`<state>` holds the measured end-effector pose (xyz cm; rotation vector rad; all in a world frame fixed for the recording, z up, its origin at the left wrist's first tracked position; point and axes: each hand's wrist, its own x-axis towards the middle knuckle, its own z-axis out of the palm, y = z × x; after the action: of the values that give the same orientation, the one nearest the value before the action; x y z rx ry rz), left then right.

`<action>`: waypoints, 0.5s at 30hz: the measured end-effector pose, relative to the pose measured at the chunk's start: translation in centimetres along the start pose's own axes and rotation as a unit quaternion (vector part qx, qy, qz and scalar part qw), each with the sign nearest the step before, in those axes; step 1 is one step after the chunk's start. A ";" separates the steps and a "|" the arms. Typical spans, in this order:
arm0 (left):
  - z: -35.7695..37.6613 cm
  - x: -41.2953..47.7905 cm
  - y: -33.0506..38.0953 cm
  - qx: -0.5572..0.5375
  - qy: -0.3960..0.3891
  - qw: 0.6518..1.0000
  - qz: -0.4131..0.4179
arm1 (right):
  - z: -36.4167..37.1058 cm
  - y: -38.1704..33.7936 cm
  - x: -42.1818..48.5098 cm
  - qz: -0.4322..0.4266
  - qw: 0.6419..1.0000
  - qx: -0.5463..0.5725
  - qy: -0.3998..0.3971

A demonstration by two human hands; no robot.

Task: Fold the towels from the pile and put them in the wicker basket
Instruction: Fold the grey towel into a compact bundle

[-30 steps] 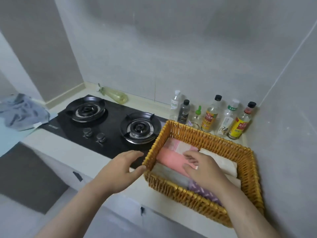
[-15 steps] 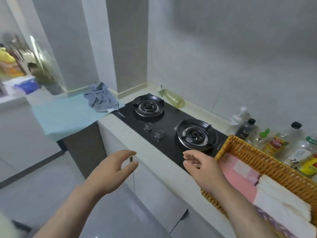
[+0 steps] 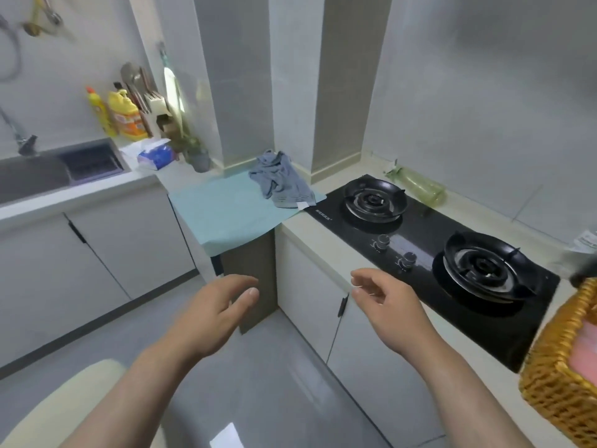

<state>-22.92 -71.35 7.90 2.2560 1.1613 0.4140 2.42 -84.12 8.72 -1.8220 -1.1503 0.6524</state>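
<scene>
L hand (image 3: 219, 305) & R hand (image 3: 384, 300) empty, fingers loose, now off wicker basket (image 3: 549, 383); grey towel (image 3: 281, 181) nearer.

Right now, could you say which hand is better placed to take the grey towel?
Probably the left hand: empty, open, nearer the grey towel on the blue mat; the right hand, also empty, hangs by the stove.
</scene>
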 end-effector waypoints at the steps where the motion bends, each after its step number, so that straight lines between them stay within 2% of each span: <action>1: -0.6 -0.1 -1.0 -0.002 0.004 1.000 -0.006 | 1.1 -0.5 0.4 -0.004 1.000 0.001 -0.003; 6: -2.8 0.4 -4.4 -0.010 0.021 1.000 -0.019 | 5.0 -2.4 2.5 -0.012 0.999 -0.011 -0.035; 15: -4.6 6.9 -7.7 -0.014 0.027 0.999 -0.034 | 7.6 -2.3 9.1 -0.005 0.999 -0.009 -0.040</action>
<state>-26.21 -60.55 6.95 2.1864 1.2479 0.4628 -0.53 -72.53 7.15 -1.8177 -1.2213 0.7166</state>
